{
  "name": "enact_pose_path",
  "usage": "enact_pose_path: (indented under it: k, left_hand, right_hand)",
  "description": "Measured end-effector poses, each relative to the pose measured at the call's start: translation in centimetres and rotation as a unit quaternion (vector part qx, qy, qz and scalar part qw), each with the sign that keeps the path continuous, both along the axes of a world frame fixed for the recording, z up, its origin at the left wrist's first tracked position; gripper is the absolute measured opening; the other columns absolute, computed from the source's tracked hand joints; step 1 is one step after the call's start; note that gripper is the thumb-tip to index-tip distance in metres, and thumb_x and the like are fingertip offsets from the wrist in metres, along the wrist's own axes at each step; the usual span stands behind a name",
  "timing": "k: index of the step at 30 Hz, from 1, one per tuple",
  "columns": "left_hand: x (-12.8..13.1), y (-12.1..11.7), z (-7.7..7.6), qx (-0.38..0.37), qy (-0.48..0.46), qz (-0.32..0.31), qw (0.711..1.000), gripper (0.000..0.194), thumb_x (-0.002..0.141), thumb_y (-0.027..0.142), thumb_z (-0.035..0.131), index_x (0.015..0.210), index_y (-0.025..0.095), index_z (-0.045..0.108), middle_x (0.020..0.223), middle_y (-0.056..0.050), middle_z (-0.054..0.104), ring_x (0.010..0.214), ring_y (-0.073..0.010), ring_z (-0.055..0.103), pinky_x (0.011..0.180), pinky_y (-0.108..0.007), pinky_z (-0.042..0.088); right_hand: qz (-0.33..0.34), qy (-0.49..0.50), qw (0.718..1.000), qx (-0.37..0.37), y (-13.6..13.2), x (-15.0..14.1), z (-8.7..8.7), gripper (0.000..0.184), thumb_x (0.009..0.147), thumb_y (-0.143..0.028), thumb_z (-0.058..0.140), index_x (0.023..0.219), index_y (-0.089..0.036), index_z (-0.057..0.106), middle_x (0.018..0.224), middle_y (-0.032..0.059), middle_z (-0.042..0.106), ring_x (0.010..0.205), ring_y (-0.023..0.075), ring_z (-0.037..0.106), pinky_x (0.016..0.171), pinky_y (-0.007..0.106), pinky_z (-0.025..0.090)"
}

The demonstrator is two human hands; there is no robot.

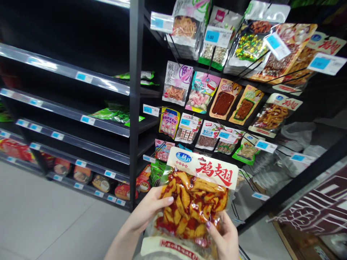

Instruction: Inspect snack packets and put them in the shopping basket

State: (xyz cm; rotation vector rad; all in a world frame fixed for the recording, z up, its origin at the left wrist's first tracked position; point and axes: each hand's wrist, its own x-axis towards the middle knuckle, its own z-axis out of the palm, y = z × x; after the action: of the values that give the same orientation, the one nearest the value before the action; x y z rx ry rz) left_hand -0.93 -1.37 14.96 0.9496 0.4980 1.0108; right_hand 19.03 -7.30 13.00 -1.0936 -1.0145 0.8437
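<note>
**鸡翅 snack packet (192, 206) held at both sides, right of the black shelf post (137, 108)**

We grasp the packet with 2 hands, in front and to the right of the shelf post. Our left hand (154, 207) grips its left side, thumb on the clear window; our right hand (226, 238) grips the lower right side, thumb also in front. The fingers behind are mostly hidden, so we cannot tell how firmly they press. In our judgement this hold works well: the red title stays readable, and a light squeeze should spare the glossy filling.

For edges, we watch the price tags (265, 146) jutting out right of the post among the hanging snack packets (177, 82), and the slanting black bar (271, 195) farther right. The roomiest way looks to be over the grey tiled floor (67, 216), left of the post.
</note>
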Motion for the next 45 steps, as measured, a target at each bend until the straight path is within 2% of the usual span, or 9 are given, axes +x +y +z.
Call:
enact_pose_path:
  k: [5, 10, 14, 17, 25, 30, 36, 45]
  left_hand:
    - [0.1, 0.0, -0.1, -0.008, 0.002, 0.001, 1.000, 0.037, 0.074, 0.019, 0.064, 0.111, 0.017, 0.061, 0.105, -0.010, 0.068, 0.098, -0.0262, 0.061, 0.085, -0.037, 0.048]
    - [0.8, -0.1, -0.3, -0.021, -0.015, 0.016, 1.000, 0.035, 0.076, 0.020, 0.061, 0.111, 0.016, 0.062, 0.106, -0.012, 0.067, 0.098, -0.0258, 0.061, 0.085, -0.036, 0.047]
    - [1.2, -0.2, -0.2, -0.032, -0.017, 0.008, 0.999, 0.034, 0.076, 0.020, 0.061, 0.110, 0.016, 0.062, 0.104, -0.011, 0.068, 0.098, -0.0256, 0.062, 0.086, -0.036, 0.047]
    - [1.2, -0.1, -0.1, -0.038, -0.015, 0.007, 0.999, 0.035, 0.077, 0.020, 0.061, 0.112, 0.017, 0.061, 0.104, -0.011, 0.068, 0.099, -0.0254, 0.061, 0.087, -0.036, 0.047]
    - [0.8, 0.3, -0.4, -0.041, -0.029, 0.010, 0.999, 0.037, 0.077, 0.019, 0.060, 0.114, 0.018, 0.059, 0.109, -0.011, 0.066, 0.101, -0.0272, 0.060, 0.083, -0.037, 0.049]
    - [0.5, 0.4, -0.4, -0.024, -0.019, 0.013, 0.999, 0.036, 0.077, 0.019, 0.061, 0.113, 0.018, 0.060, 0.110, -0.011, 0.066, 0.103, -0.0279, 0.059, 0.083, -0.038, 0.049]
    - [0.1, 0.1, 0.0, -0.001, -0.002, 0.027, 1.000, 0.037, 0.075, 0.021, 0.063, 0.112, 0.017, 0.061, 0.107, -0.010, 0.068, 0.102, -0.0283, 0.059, 0.086, -0.039, 0.047]
    - [-0.5, 0.1, 0.1, 0.032, 0.007, 0.026, 0.999, 0.035, 0.069, 0.025, 0.068, 0.103, 0.015, 0.067, 0.102, -0.011, 0.069, 0.095, -0.0286, 0.062, 0.080, -0.036, 0.050]
  right_hand:
    - [0.009, 0.006, 1.000, 0.000, 0.2, 0.2, -0.5, 0.026, 0.063, -0.036, 0.072, 0.077, -0.019, 0.059, 0.073, 0.0038, 0.066, 0.070, 0.0210, 0.062, 0.062, 0.028, 0.050]
    - [0.002, 0.086, 0.996, -0.004, 0.3, 0.7, -1.3, 0.032, 0.068, -0.040, 0.068, 0.092, -0.020, 0.061, 0.088, 0.0057, 0.068, 0.081, 0.0237, 0.063, 0.072, 0.031, 0.048]
    - [0.029, 0.125, 0.992, 0.015, -0.1, 0.9, -1.2, 0.026, 0.071, -0.038, 0.065, 0.091, -0.022, 0.061, 0.088, 0.0049, 0.067, 0.084, 0.0258, 0.063, 0.073, 0.032, 0.048]
    - [0.043, 0.151, 0.988, 0.007, -0.5, 0.7, -1.1, 0.036, 0.068, -0.036, 0.067, 0.100, -0.023, 0.056, 0.092, 0.0056, 0.067, 0.087, 0.0283, 0.063, 0.074, 0.037, 0.049]
    - [0.059, 0.115, 0.992, -0.013, 0.0, 1.0, -2.3, 0.056, 0.062, -0.031, 0.073, 0.111, -0.025, 0.046, 0.099, 0.0052, 0.064, 0.088, 0.0229, 0.061, 0.079, 0.034, 0.048]
    - [0.033, 0.060, 0.998, -0.012, 0.4, 0.9, -2.6, 0.051, 0.061, -0.034, 0.074, 0.104, -0.023, 0.050, 0.100, 0.0071, 0.064, 0.090, 0.0248, 0.061, 0.078, 0.034, 0.049]
    - [0.033, 0.012, 0.999, 0.019, 0.2, 0.2, -1.1, 0.038, 0.063, -0.034, 0.072, 0.094, -0.021, 0.056, 0.091, 0.0065, 0.066, 0.084, 0.0227, 0.062, 0.074, 0.031, 0.050]
    - [0.025, 0.037, 0.999, 0.004, -0.3, 0.2, -1.1, 0.047, 0.057, -0.034, 0.077, 0.098, -0.019, 0.057, 0.091, 0.0100, 0.068, 0.083, 0.0271, 0.064, 0.070, 0.035, 0.052]
